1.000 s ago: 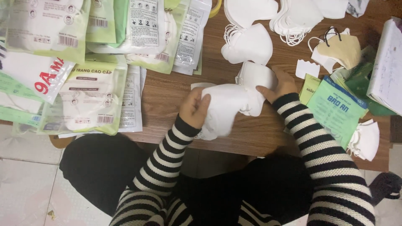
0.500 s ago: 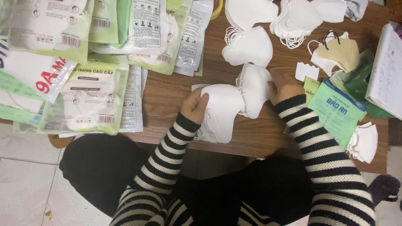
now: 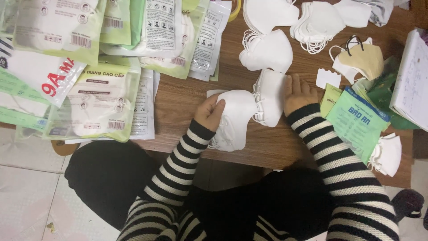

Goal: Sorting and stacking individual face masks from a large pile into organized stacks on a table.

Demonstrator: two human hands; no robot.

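On the brown wooden tabletop [image 3: 187, 102], near its front edge, we are holding a stack of soft white folded face masks [image 3: 236, 118]. Our left hand [image 3: 209, 111] is curling shut around the stack's left edge. Our right hand [image 3: 299, 91] is lying flat and open, touching a second white mask bundle [image 3: 269, 96] just beside it. We are guessing these masks are very light, floppy and easy to squash, so pinching the folded edge, not the thin ear loops, looks best.
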